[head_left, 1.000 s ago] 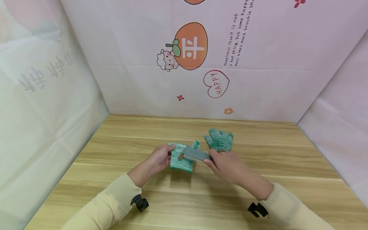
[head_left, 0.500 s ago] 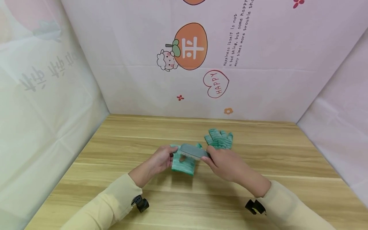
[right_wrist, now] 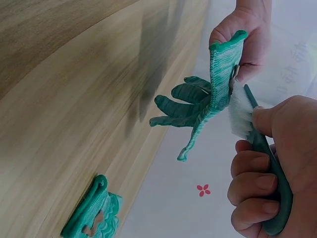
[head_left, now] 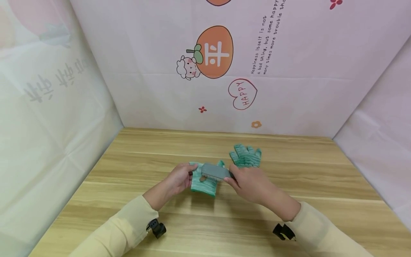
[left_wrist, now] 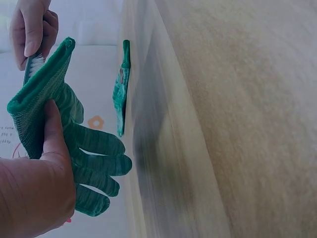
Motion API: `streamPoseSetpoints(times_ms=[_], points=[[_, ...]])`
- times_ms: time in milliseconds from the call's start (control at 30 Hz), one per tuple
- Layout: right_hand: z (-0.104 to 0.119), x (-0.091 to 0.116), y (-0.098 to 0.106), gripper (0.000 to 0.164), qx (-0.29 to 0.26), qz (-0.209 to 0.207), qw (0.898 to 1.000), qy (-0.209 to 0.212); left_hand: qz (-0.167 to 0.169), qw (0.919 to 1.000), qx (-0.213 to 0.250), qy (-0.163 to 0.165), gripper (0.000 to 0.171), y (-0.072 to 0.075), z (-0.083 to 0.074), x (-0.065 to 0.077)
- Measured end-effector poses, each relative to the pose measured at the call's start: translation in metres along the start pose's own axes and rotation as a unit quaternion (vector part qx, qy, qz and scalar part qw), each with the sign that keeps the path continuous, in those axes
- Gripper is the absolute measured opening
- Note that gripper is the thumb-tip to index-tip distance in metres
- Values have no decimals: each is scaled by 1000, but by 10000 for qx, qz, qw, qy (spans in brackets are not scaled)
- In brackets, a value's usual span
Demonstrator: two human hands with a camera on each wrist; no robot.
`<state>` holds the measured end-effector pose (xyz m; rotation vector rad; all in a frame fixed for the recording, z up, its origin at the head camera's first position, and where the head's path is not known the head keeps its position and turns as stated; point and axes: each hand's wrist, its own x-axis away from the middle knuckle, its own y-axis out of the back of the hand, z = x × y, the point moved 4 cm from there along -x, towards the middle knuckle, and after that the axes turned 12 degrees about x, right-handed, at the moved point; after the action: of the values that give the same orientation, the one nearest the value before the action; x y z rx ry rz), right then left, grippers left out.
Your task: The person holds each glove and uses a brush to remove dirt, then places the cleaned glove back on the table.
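My left hand (head_left: 178, 179) pinches a green knitted glove (head_left: 204, 186) by its side and holds it above the table; in the left wrist view the glove's fingers (left_wrist: 99, 163) hang down. A brown patch (head_left: 203, 178) marks the glove. Curled round the handle of a grey-green brush (head_left: 214, 171), my right hand (head_left: 253, 184) keeps its white bristles (right_wrist: 240, 113) against or very close to the glove near the patch. Behind the right hand a second green glove (head_left: 246, 156) lies on the table; the right wrist view shows a brown mark (right_wrist: 94, 223) on it.
The wooden table (head_left: 144, 150) ends at a white printed cloth (head_left: 154, 100) at the back. Similar cloth stands at the left (head_left: 54, 117) and right (head_left: 379, 125) sides. A small black camera (head_left: 284, 232) is on each wrist.
The brush has shifted slightly left and tilted over the glove, my right hand moving with it. The left hand and held glove have moved only a little. The second glove stays in place.
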<state>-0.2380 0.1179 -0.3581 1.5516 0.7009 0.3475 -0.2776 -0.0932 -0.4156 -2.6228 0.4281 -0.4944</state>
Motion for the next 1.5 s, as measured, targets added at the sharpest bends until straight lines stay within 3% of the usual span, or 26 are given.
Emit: streamPoseSetpoints(times_ms=[467, 967, 1233, 1500], points=[[-6, 8, 2, 26, -104, 143, 9996, -208, -93, 9998, 165, 17, 27, 3, -1, 0], [-3, 4, 3, 26, -416, 195, 9987, -204, 157, 9997, 149, 85, 24, -2, 0, 2], [2, 0, 7, 24, -110, 81, 9999, -27, 313, 9995, 26, 89, 28, -4, 2, 2], [0, 2, 8, 24, 22, 59, 10000, 46, 108, 9998, 68, 137, 25, -2, 3, 1]])
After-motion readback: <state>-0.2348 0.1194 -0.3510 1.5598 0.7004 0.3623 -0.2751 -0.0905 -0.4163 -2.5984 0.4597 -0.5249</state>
